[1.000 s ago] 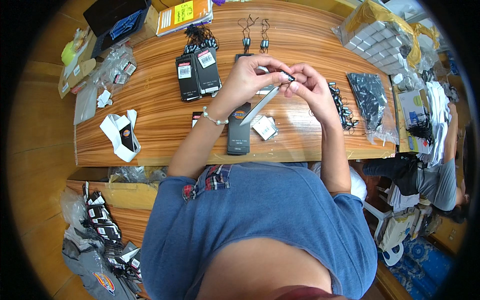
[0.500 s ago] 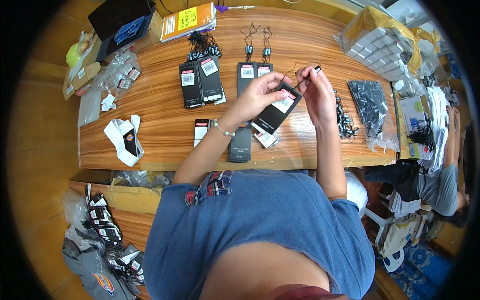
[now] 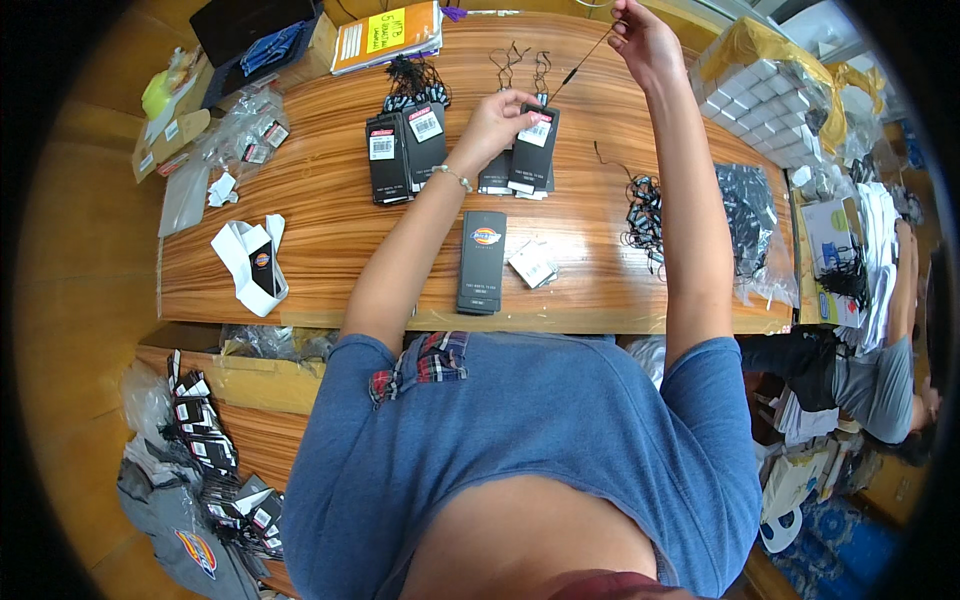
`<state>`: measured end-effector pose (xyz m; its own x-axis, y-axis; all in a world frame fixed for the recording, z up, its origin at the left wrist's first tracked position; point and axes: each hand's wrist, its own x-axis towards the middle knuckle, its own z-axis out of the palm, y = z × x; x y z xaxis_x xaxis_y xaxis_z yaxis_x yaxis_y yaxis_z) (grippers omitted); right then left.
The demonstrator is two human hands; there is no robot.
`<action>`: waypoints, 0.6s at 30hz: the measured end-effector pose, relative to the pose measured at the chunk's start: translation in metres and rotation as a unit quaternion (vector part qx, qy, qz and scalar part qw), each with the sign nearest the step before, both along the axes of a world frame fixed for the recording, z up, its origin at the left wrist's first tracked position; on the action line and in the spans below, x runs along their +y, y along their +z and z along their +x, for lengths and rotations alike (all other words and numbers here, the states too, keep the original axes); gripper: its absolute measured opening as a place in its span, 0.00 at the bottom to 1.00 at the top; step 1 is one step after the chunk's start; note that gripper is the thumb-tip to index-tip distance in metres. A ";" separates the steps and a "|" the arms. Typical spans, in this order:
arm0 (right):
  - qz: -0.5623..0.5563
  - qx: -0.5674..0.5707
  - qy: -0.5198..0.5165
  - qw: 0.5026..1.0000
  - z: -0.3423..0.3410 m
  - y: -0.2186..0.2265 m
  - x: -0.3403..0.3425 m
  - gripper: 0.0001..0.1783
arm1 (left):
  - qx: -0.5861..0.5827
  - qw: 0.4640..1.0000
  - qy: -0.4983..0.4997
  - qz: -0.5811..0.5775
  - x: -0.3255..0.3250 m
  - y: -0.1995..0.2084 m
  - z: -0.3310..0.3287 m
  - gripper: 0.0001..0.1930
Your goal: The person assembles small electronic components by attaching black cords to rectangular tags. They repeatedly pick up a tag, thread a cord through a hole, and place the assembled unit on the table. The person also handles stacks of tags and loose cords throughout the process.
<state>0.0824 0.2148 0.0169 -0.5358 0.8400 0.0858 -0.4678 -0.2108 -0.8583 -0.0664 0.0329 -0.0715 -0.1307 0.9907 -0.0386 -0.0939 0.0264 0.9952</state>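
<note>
My left hand (image 3: 500,124) is closed on the top edge of a black hang tag (image 3: 532,165) with a white barcode sticker. It is held over other black tags that have looped strings, on the far middle of the table. A thin black string (image 3: 574,72) runs taut from the tag's top up to my right hand (image 3: 645,45), whose fingers pinch its end. Nearer me lie a stack of black tags (image 3: 481,262) and a small pile of white barcode cards (image 3: 533,263). To the right is a heap of black strings (image 3: 643,215).
Strung tags (image 3: 390,155) lie left of my left hand. A white band (image 3: 240,265) sits at the table's left. On the right are a plastic bag of black strings (image 3: 745,215) and wrapped small white boxes (image 3: 755,100). Another person (image 3: 875,385) is at far right.
Both hands have moved away from me. My left hand has carried the tag over the strung tags, while my right hand has risen far up, drawing the string out straight.
</note>
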 end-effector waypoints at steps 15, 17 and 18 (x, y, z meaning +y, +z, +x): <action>0.031 -0.273 -0.002 0.962 -0.077 -0.037 0.017 0.13 | 0.523 0.838 0.150 0.046 -0.013 -0.006 0.006 0.17; 0.025 -0.305 -0.028 0.951 -0.087 -0.053 0.025 0.12 | 0.481 0.858 0.165 0.075 -0.027 0.013 0.007 0.17; 0.029 -0.331 -0.029 0.943 -0.088 -0.064 0.031 0.11 | 0.461 0.866 0.172 0.089 -0.037 0.026 0.007 0.18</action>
